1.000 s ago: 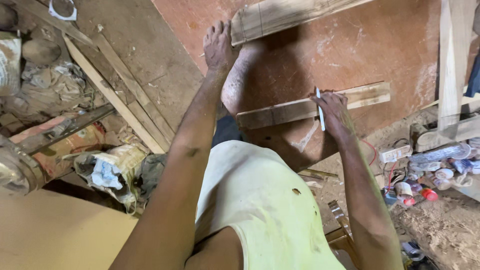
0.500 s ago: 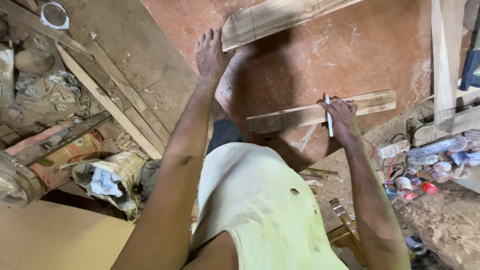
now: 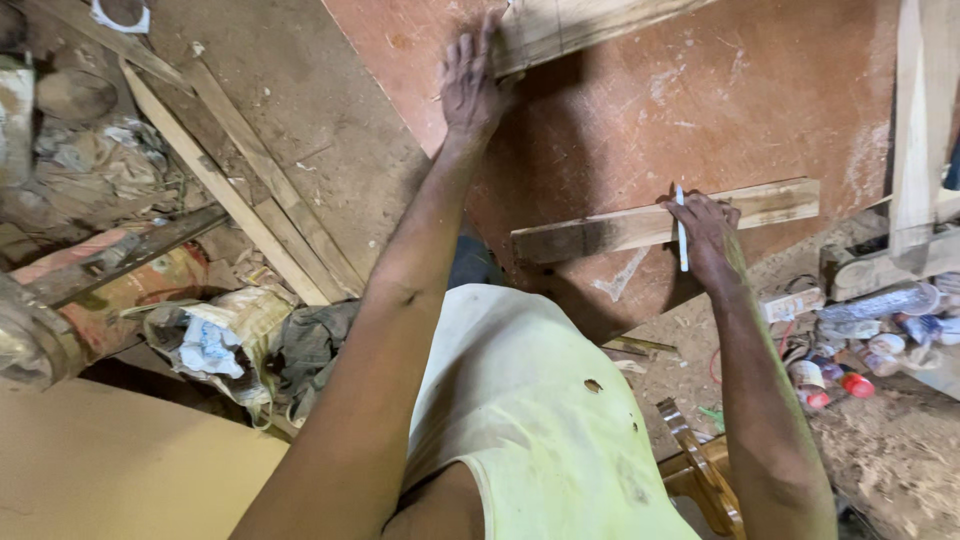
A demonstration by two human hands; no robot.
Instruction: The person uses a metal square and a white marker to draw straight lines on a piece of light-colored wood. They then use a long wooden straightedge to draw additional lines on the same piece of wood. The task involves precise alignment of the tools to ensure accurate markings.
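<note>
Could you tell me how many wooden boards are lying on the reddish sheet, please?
2: the upper board at the left hand, the lower board under the right hand; others may be hidden.

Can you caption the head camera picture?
Right hand holds white pencil on narrow wooden strip; left hand touches another board.

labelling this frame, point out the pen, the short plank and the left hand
pen (image 3: 681, 228), head view, middle of its shaft
short plank (image 3: 600, 232), head view, its top face
left hand (image 3: 470, 85), head view, back of the hand
</note>
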